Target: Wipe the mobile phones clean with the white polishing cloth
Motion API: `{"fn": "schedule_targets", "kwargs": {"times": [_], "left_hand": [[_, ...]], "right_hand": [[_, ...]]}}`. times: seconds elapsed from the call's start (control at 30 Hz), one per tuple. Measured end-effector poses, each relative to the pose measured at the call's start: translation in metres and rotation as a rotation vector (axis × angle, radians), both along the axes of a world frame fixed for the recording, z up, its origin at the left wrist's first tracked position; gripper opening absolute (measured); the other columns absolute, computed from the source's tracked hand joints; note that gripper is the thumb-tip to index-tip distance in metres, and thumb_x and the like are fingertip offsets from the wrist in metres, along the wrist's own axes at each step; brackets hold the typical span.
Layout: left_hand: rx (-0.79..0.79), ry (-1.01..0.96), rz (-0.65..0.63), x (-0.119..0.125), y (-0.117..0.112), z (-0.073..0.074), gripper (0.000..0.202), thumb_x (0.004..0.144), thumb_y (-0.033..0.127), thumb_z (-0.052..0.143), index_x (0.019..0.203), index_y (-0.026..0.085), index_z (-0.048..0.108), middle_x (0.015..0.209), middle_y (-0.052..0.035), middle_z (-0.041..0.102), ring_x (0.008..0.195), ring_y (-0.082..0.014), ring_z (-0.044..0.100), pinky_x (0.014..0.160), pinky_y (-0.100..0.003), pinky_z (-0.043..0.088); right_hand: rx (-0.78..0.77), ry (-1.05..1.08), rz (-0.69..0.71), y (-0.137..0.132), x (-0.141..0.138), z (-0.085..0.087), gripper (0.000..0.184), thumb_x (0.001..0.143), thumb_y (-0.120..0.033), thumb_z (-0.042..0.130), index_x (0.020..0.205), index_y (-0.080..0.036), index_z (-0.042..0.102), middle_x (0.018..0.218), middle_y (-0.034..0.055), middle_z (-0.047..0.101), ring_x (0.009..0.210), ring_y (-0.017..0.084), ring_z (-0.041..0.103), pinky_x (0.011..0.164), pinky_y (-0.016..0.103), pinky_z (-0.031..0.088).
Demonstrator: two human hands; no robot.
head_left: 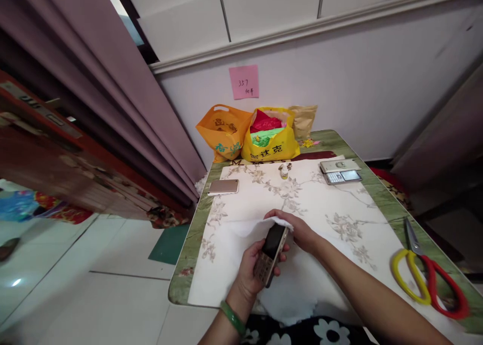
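Observation:
A keypad mobile phone with a dark screen lies in my left hand, whose fingers wrap around its body. Behind the phone's upper end, my right hand grips a white cloth and presses it to the top edge. The rest of that cloth hangs down toward my lap. My right fingertips are partly hidden by cloth and phone. A green bangle circles my left wrist. Both hands are over the near part of a flower-patterned white sheet on the table.
Scissors with yellow and red handles lie at right. Two phones lie together at far right, another phone at left. Beyond a small bottle stand an orange bag, a yellow bag and a tan pouch.

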State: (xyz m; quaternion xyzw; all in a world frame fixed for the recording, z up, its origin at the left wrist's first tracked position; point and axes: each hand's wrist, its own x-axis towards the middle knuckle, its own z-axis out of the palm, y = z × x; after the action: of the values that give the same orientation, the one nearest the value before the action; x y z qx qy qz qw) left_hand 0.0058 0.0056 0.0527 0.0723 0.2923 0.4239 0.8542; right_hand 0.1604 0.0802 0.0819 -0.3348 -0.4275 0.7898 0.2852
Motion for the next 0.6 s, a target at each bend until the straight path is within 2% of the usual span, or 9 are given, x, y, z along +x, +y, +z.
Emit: {"fn": "schedule_targets", "kwargs": {"times": [0.1, 0.2, 0.33, 0.4, 0.47, 0.53, 0.6], "left_hand": [[0.019, -0.062, -0.054, 0.004, 0.006, 0.0, 0.043, 0.09, 0.034, 0.045, 0.11, 0.001, 0.064, 0.1, -0.0194, 0.07, 0.069, -0.0183, 0.068, 0.043, -0.021, 0.051], [0.056, -0.114, -0.085, 0.01, 0.01, 0.003, 0.045, 0.09, 0.034, 0.042, 0.111, 0.0, 0.063, 0.099, -0.0192, 0.07, 0.072, -0.0197, 0.068, 0.045, -0.024, 0.053], [0.126, -0.107, -0.09, 0.017, 0.008, 0.006, 0.049, 0.091, 0.034, 0.04, 0.118, -0.001, 0.06, 0.105, -0.0219, 0.068, 0.081, -0.0258, 0.069, 0.055, -0.031, 0.056], [0.113, -0.086, 0.006, 0.02, 0.008, 0.003, 0.049, 0.091, 0.034, 0.04, 0.122, 0.0, 0.058, 0.11, -0.0224, 0.067, 0.087, -0.027, 0.068, 0.061, -0.033, 0.056], [0.055, -0.075, 0.153, 0.021, 0.009, -0.003, 0.046, 0.091, 0.033, 0.043, 0.123, 0.003, 0.058, 0.115, -0.0208, 0.065, 0.092, -0.0265, 0.067, 0.067, -0.033, 0.055], [-0.02, -0.088, 0.271, 0.02, 0.013, -0.012, 0.044, 0.091, 0.034, 0.046, 0.121, 0.005, 0.059, 0.116, -0.0191, 0.066, 0.097, -0.0264, 0.066, 0.073, -0.035, 0.054], [-0.079, -0.119, 0.35, 0.018, 0.019, -0.021, 0.042, 0.09, 0.035, 0.048, 0.119, 0.007, 0.06, 0.112, -0.0176, 0.067, 0.1, -0.0272, 0.065, 0.079, -0.037, 0.052]], "right_hand": [[-0.118, 0.054, -0.013, 0.001, -0.001, 0.001, 0.04, 0.078, -0.056, 0.054, 0.091, -0.019, 0.056, 0.052, -0.0032, 0.056, 0.034, 0.01, 0.042, 0.034, 0.02, 0.026], [-0.122, 0.075, -0.085, 0.009, 0.001, -0.007, 0.04, 0.075, -0.056, 0.058, 0.085, -0.017, 0.058, 0.052, -0.0029, 0.055, 0.036, 0.01, 0.043, 0.036, 0.021, 0.028], [0.011, -0.055, -0.524, 0.041, 0.006, -0.028, 0.034, 0.069, -0.048, 0.068, 0.078, -0.016, 0.061, 0.067, 0.0, 0.063, 0.057, 0.013, 0.052, 0.053, 0.024, 0.041], [0.045, -0.072, -0.681, 0.06, 0.007, -0.034, 0.034, 0.069, -0.047, 0.067, 0.083, -0.016, 0.063, 0.078, 0.002, 0.067, 0.07, 0.017, 0.058, 0.064, 0.026, 0.046], [0.081, -0.059, -0.753, 0.072, 0.006, -0.033, 0.037, 0.071, -0.048, 0.065, 0.09, -0.016, 0.065, 0.087, 0.004, 0.069, 0.083, 0.02, 0.06, 0.072, 0.029, 0.047], [0.148, -0.077, -0.779, 0.072, 0.003, -0.024, 0.037, 0.074, -0.048, 0.062, 0.093, -0.016, 0.065, 0.094, 0.0054, 0.069, 0.09, 0.021, 0.06, 0.077, 0.03, 0.047], [0.253, -0.105, -0.702, 0.059, 0.0, -0.013, 0.036, 0.081, -0.048, 0.057, 0.096, -0.017, 0.066, 0.097, 0.0053, 0.069, 0.09, 0.02, 0.06, 0.077, 0.029, 0.047]]}}
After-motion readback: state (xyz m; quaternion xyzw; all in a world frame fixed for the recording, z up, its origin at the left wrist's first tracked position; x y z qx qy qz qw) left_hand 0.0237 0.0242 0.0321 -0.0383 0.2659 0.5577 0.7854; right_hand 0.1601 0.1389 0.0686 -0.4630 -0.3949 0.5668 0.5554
